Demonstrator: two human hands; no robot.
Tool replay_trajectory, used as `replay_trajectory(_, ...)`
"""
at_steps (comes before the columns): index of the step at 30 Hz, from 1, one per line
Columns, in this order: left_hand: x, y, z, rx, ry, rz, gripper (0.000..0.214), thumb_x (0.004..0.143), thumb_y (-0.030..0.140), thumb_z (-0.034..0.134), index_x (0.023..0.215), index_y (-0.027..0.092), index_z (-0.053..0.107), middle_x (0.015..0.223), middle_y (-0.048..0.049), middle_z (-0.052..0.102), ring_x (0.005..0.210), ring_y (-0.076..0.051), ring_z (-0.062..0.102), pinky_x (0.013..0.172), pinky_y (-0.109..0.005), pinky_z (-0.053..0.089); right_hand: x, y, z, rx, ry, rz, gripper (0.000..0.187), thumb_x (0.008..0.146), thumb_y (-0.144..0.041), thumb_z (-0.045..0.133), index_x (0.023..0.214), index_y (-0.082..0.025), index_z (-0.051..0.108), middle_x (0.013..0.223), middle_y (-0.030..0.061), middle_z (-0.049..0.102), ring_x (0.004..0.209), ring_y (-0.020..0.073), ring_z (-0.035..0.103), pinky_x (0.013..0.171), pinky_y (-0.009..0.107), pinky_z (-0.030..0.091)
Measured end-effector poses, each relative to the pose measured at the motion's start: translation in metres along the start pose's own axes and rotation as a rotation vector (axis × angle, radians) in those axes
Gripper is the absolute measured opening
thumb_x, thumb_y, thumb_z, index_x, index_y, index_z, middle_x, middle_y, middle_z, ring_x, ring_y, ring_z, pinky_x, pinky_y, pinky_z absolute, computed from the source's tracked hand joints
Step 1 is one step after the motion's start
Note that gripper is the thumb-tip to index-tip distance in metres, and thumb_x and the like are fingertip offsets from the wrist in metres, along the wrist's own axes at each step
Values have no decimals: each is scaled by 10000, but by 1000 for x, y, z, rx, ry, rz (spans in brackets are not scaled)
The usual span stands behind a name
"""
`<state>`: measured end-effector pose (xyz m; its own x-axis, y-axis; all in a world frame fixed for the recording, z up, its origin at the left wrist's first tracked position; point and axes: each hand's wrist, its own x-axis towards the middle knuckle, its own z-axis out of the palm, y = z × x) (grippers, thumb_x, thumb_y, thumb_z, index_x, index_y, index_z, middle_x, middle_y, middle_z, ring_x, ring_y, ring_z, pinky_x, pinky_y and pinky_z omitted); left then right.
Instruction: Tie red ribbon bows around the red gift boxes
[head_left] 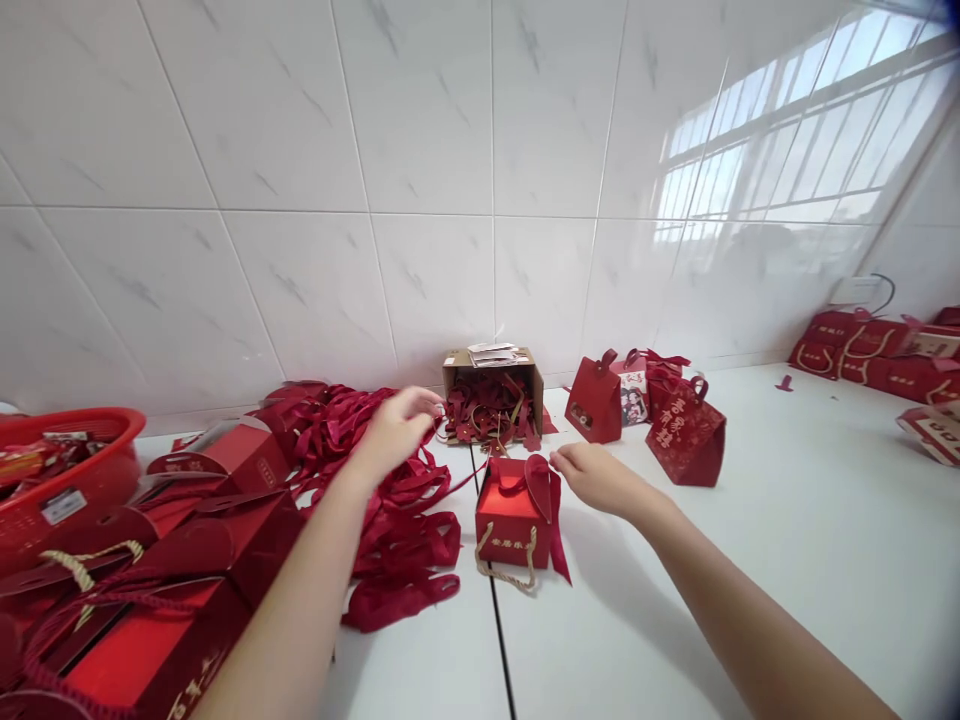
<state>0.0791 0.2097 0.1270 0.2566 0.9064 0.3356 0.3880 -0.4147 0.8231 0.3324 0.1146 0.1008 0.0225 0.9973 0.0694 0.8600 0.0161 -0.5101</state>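
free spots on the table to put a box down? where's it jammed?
Bare: the white table right of the right hand, up to the stacked boxes at the wall; also the near centre below the small red box. Crowded: ribbon pile, flat boxes and basket on the left.

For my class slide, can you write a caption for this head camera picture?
Two bare hands, left hand and right hand, reach over a small red gift box beside red ribbons.

White table (787, 520) carries red gift boxes (517, 515), ribbons (397, 530), cardboard box (491, 385).
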Motion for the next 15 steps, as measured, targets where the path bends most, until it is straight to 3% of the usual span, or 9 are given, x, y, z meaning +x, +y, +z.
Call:
replay_trajectory(2, -5, -8, 33, -41, -170, -39, 211, 732, 369, 566, 802, 172, 590, 823, -32, 627, 797, -175, 589, 732, -283, 468, -3, 4, 16, 49, 11, -12, 403, 927, -376, 320, 721, -168, 596, 787, 97, 668, 754, 222, 608, 683, 322, 404)
replay_trajectory(4, -17, -15, 58, -39, -208, -54, 294, 737, 467, 575, 777, 176, 557, 756, -6, 589, 735, -156, 556, 710, -275, 445, -4, 8, 29, 190, 40, -60, 365, 902, -436, 386, 817, -177, 629, 878, 90, 685, 825, 220, 622, 734, 318, 426)
replay_trajectory(7, -39, -21, 76, -7, -154, -146, 357, 739, 535, 562, 808, 198, 471, 635, 49, 489, 588, -128, 477, 599, -255, 394, -3, 14, 41, 411, 73, -140, 310, 843, -444, 501, 944, -183, 636, 1012, 81, 674, 922, 200, 622, 793, 291, 451)
replay_trajectory(9, -51, -22, 77, 17, -90, -212, 368, 750, 545, 545, 827, 212, 410, 575, 79, 417, 519, -121, 420, 538, -246, 345, -1, 17, 46, 492, 74, -143, 316, 815, -439, 542, 972, -177, 623, 998, 76, 667, 853, 182, 631, 753, 283, 467)
replay_trajectory(11, -59, -19, 71, 40, -69, -233, 374, 754, 558, 534, 805, 217, 390, 561, 80, 406, 507, -122, 402, 524, -243, 315, 0, 19, 48, 534, 65, -115, 329, 789, -449, 570, 966, -174, 608, 847, 43, 654, 676, 150, 604, 634, 271, 454)
replay_trajectory(15, -65, -12, 49, 68, -193, -262, 481, 747, 672, 459, 664, 199, 424, 556, 57, 391, 517, -115, 357, 529, -243, 265, -2, 22, 43, 644, 43, -103, 362, 736, -470, 623, 938, -171, 586, 568, -57, 462, 524, 98, 437, 523, 237, 343)
